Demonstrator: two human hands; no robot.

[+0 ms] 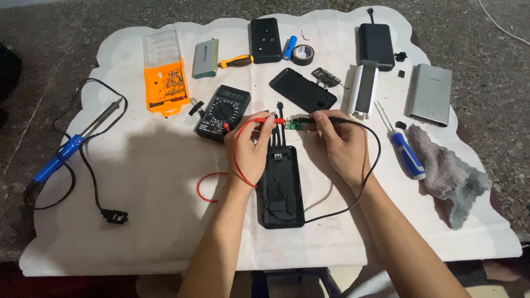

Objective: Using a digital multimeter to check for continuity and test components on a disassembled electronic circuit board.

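**Two probes meet on a small green circuit board**

At the centre of the frame, the left hand [251,148] pinches a red probe [269,120] between thumb and fingers, its tip pointing right. The right hand [339,144] grips a black probe [320,119] the same way, tip pointing left. Both tips come together on a small green circuit board [291,126], which lies between the two hands, just above the top end of an open black power bank case [281,187]. The case runs lengthwise down the middle of the frame, between the wrists.

The red lead [234,160] loops down past the left wrist; the black lead [371,165] curves around the right wrist and back toward the case. Just up and left of the left hand sits a black multimeter [222,112].

On the white cloth [154,221], a blue-handled soldering iron [66,152] lies at the left, an orange bit set [164,77] at the upper left, a blue screwdriver [406,152] and a grey rag [447,171] at the right.
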